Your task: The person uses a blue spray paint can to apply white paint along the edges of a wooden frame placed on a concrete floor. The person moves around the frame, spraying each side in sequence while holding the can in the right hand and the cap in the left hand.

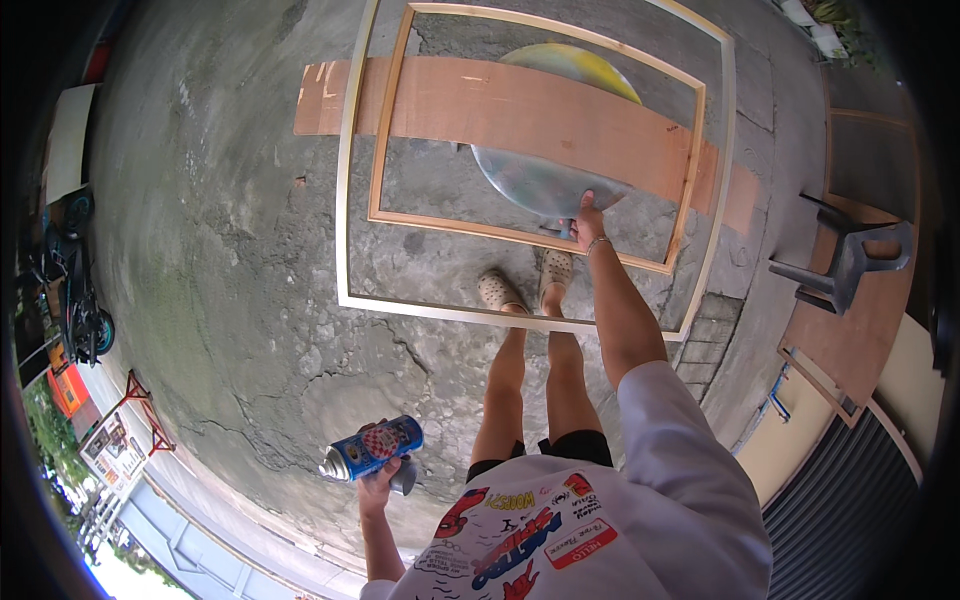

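My left hand (378, 478) holds a blue spray can (372, 445), silver top pointing left, with a dark grey cap (404, 478) beside it in the same hand. My right hand (585, 220) grips the near edge of a silvery round disc (530, 185), yellow at its far side, with a small grey piece at my fingers. A long plywood strip (500, 120) crosses the disc's middle, hiding it there. An unpainted wooden frame (450, 232) surrounds my right hand, inside a larger white frame (440, 312); both lie across the plywood.
My sandalled feet (500, 290) stand on cracked concrete (250, 300). At right are a grey plastic chair (845, 270), plywood panels (825, 360) and a ribbed shutter (830, 500). A dark motorbike (75, 300) and a signboard on a red stand (115, 450) are at left.
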`<action>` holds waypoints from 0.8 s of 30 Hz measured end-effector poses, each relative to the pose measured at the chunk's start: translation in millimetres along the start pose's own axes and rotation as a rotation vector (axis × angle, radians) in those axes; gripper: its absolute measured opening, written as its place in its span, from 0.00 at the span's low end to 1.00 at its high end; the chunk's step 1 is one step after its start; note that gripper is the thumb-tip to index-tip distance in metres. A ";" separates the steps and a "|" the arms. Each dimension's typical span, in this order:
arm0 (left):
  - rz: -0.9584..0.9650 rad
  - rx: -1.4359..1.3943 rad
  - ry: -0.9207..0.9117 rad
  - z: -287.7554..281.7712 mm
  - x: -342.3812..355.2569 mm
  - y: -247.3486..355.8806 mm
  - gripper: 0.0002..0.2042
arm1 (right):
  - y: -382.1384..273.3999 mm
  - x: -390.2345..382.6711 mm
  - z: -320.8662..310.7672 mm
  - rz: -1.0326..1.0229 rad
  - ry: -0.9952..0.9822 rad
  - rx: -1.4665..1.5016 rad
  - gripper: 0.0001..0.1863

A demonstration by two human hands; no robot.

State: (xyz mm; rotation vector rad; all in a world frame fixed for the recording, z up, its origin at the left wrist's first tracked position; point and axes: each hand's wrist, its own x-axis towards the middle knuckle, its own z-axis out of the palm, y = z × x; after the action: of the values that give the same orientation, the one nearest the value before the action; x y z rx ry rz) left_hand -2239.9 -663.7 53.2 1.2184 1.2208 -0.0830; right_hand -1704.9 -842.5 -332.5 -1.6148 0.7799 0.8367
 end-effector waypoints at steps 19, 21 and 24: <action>0.292 0.149 -0.502 232.1 11.6 113.2 0.33 | 157.5 -231.1 -472.2 -0.205 0.268 -0.624 0.25; 0.239 0.245 -0.588 284.8 -7.4 128.0 0.37 | 180.5 -271.8 -536.9 -0.153 0.384 -0.484 0.29; 0.329 0.248 -0.730 420.6 -37.2 127.4 0.33 | 262.5 -270.7 -691.9 -0.293 0.607 -0.621 0.15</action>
State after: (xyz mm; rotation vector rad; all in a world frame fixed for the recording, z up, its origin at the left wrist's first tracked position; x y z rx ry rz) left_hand -1898.8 -939.2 100.2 1.4136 0.3756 -0.4064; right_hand -1985.9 -1552.5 -137.8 -2.5335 0.6940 0.3774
